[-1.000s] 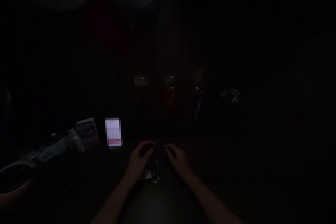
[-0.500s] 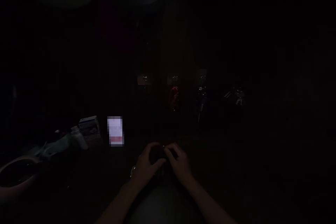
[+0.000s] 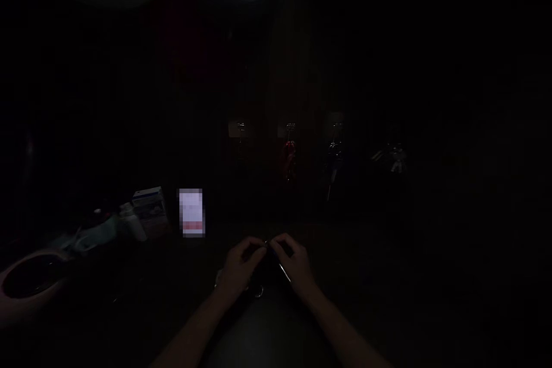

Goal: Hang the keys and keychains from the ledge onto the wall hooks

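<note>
The scene is very dark. My left hand is closed in a pinch, its fingertips at a small shiny metal piece. My right hand pinches at the same spot from the other side, fingertips almost touching the left ones. Against the right palm shows a thin bright metal strip; its kind is too dark to tell. Below the left hand is a small shiny ring. Another pale, shiny object shows partly behind the left wrist.
A lit, blurred screen stands ahead to the left, beside a box and a white bottle. A round bowl-like thing is at the far left. Ahead, hooks carry a red loop and keys.
My left thumb has moved up towards the fingertips, closing its wider grasp into a pinch. The bright strip by my right palm and the ring have come into sight.
</note>
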Demonstrator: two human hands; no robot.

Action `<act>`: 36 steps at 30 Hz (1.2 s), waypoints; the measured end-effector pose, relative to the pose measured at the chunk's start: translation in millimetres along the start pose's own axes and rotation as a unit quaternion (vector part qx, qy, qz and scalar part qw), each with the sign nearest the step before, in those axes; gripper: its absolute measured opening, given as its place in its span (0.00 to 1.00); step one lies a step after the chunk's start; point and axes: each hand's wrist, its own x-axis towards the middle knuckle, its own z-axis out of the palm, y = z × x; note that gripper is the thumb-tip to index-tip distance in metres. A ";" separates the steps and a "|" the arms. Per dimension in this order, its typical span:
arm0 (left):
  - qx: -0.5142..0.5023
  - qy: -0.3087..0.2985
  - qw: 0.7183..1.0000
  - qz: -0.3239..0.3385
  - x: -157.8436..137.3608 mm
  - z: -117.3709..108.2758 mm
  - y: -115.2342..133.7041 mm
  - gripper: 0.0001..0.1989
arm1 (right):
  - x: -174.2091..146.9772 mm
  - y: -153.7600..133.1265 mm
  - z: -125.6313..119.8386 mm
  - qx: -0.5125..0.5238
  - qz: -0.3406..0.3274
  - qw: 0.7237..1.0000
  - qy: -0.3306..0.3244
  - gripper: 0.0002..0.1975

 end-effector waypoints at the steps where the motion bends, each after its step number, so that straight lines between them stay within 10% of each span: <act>1: 0.002 0.007 1.000 0.001 0.4 -0.2 0.1 0.07 | 0.5 0.4 -0.1 0.005 0.008 1.000 -0.006 0.13; 10: -0.026 0.039 0.997 -0.059 5.0 -9.3 0.3 0.12 | -1.5 7.3 -0.8 0.093 0.047 0.989 -0.105 0.17; 36: -0.050 0.181 0.982 0.026 41.7 -55.5 59.7 0.14 | 7.7 33.1 -4.7 -0.035 0.000 0.998 -0.052 0.10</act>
